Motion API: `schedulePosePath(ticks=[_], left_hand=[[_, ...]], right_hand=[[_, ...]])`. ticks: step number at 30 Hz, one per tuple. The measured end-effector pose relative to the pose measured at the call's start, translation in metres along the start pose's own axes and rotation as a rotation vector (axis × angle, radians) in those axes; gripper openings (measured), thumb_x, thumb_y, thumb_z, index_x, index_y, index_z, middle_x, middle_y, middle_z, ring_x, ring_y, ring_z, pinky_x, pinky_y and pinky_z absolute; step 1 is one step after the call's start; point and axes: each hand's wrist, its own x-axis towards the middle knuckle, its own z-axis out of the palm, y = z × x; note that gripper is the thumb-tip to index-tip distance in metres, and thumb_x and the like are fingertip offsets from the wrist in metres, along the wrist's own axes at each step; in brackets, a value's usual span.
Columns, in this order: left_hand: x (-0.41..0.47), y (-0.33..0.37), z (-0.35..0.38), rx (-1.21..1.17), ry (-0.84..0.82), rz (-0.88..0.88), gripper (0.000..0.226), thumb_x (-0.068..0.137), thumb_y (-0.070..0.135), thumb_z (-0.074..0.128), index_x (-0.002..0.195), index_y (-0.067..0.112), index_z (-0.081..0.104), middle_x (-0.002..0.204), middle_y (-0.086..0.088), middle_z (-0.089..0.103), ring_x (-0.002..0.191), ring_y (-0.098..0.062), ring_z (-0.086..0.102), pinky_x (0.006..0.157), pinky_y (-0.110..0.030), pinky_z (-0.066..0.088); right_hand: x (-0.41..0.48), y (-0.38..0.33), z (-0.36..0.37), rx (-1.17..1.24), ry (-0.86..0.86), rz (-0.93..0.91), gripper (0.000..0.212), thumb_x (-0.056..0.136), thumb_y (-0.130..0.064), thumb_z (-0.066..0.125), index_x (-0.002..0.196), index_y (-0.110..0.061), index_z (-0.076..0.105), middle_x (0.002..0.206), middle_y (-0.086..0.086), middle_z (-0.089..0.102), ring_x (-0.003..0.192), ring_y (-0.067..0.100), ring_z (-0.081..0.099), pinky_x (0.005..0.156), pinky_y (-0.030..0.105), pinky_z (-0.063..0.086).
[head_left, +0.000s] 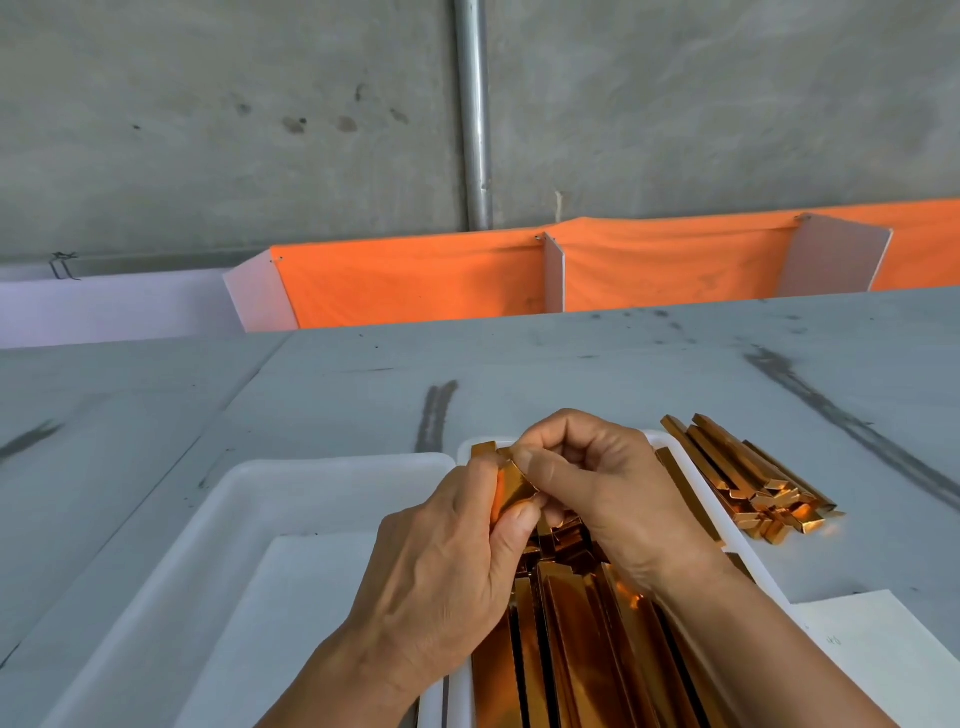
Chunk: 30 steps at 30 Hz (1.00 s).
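The left hand (447, 561) and right hand (608, 483) both pinch one shiny copper-gold foil-card strip (511, 488). Each grip is curled tight around it, just above the white plastic tray (460, 696) on the grey desk (571, 364).

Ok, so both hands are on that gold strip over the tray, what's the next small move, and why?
Probably press the crease flat. The left hand and right hand both pinch the gold strip at a bend, above the tray, and the pile of folded strips to the right suggests folding is the work.
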Motion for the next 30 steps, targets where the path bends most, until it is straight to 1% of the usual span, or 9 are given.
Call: schedulePosePath(ticks=[4,6,8,11,14,17,19,23,30], left_hand=[[-0.0002,0.0002,-0.0002,-0.001,0.003,-0.002,0.041,0.096,0.063,0.014,0.111,0.033,0.039,0.073,0.02,0.043,0.055,-0.001,0.051,0.047,-0.011,0.04],[-0.0001,0.0012,-0.0009,0.022,0.005,-0.004,0.034,0.097,0.061,0.017,0.106,0.034,0.037,0.071,0.02,0.041,0.052,-0.001,0.049,0.044,-0.01,0.037],[-0.0004,0.0018,-0.0002,0.03,-0.01,-0.011,0.037,0.097,0.061,0.018,0.107,0.033,0.039,0.074,0.02,0.043,0.052,-0.001,0.049,0.045,-0.008,0.034],[-0.0017,0.0014,0.0029,0.001,-0.017,-0.014,0.041,0.096,0.063,0.017,0.111,0.034,0.04,0.076,0.021,0.044,0.056,-0.001,0.051,0.048,-0.008,0.035],[-0.0023,-0.0007,0.005,-0.044,0.004,-0.019,0.039,0.094,0.066,0.013,0.105,0.038,0.036,0.072,0.019,0.045,0.059,-0.004,0.054,0.049,-0.013,0.041],[-0.0025,-0.0016,0.0059,-0.084,0.009,-0.007,0.038,0.095,0.066,0.015,0.099,0.036,0.038,0.069,0.015,0.046,0.063,-0.007,0.055,0.05,-0.015,0.043],[-0.0024,-0.0012,0.0057,-0.088,0.009,0.005,0.037,0.096,0.063,0.017,0.1,0.034,0.04,0.07,0.014,0.047,0.063,-0.007,0.055,0.051,-0.017,0.045],[-0.003,0.0002,0.0038,-0.101,-0.004,0.012,0.039,0.096,0.062,0.017,0.104,0.032,0.042,0.07,0.016,0.048,0.064,-0.006,0.055,0.05,-0.016,0.044],[-0.0031,-0.0019,0.0052,-0.176,0.007,0.014,0.038,0.095,0.063,0.018,0.099,0.032,0.041,0.068,0.01,0.049,0.064,-0.011,0.055,0.051,-0.018,0.044]], right_hand=[[-0.0025,-0.0021,0.0024,0.019,-0.01,-0.011,0.02,0.081,-0.034,0.075,0.08,-0.014,0.073,0.069,0.004,0.065,0.056,0.013,0.057,0.055,0.021,0.049],[-0.0019,-0.0008,0.0043,-0.006,0.016,-0.033,0.009,0.083,-0.021,0.077,0.078,-0.014,0.072,0.067,0.001,0.066,0.056,0.009,0.059,0.056,0.018,0.05],[-0.0008,0.0024,0.0059,-0.071,0.056,-0.048,0.015,0.085,-0.007,0.074,0.073,-0.016,0.072,0.065,-0.003,0.066,0.058,0.008,0.06,0.057,0.019,0.051],[-0.0016,0.003,0.0084,-0.124,0.083,-0.072,0.019,0.085,-0.002,0.072,0.071,-0.015,0.069,0.061,-0.005,0.064,0.058,0.008,0.059,0.059,0.02,0.053],[-0.0025,-0.001,0.0084,-0.032,0.064,-0.029,0.014,0.091,-0.013,0.067,0.078,-0.009,0.07,0.065,0.003,0.063,0.056,0.01,0.057,0.056,0.02,0.051],[-0.0004,-0.0022,0.0049,0.12,0.021,0.086,0.023,0.096,-0.017,0.058,0.08,-0.004,0.07,0.067,0.011,0.061,0.051,0.014,0.051,0.053,0.023,0.047],[0.0005,-0.003,0.005,0.188,-0.016,0.137,0.018,0.092,-0.013,0.063,0.076,-0.01,0.071,0.068,0.011,0.061,0.05,0.013,0.05,0.051,0.022,0.046],[0.0013,-0.0029,0.003,0.272,-0.112,0.179,0.01,0.075,-0.022,0.073,0.075,-0.014,0.069,0.065,0.004,0.058,0.049,0.011,0.05,0.05,0.021,0.046],[0.0013,-0.0009,0.0026,0.286,-0.085,0.158,0.013,0.085,-0.023,0.065,0.078,-0.012,0.068,0.066,0.008,0.059,0.047,0.012,0.05,0.048,0.02,0.046]])
